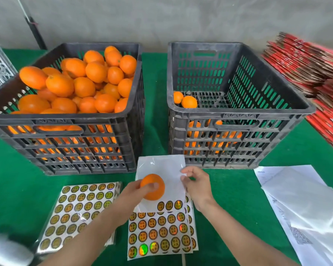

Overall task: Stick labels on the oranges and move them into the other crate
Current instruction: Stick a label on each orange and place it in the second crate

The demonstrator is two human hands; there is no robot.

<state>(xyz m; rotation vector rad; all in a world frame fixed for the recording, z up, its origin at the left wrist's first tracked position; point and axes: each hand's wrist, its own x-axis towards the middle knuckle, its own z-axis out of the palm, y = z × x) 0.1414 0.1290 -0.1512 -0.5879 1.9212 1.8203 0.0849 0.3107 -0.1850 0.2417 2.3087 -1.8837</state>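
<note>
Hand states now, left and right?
Left hand: grips a round orange fruit.
Right hand: fingers curled at the edge of the white label sheet; whether it holds anything cannot be told.

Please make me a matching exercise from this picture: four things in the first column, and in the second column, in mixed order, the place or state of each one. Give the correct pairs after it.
Column one
1. left crate
2. right crate
3. left hand
4. red cardboard stack

Column two
A. lies at the right edge of the table
B. heaped with oranges
C. grips one orange over a label sheet
D. mostly empty

Pairs: 1-B, 2-D, 3-C, 4-A
</note>
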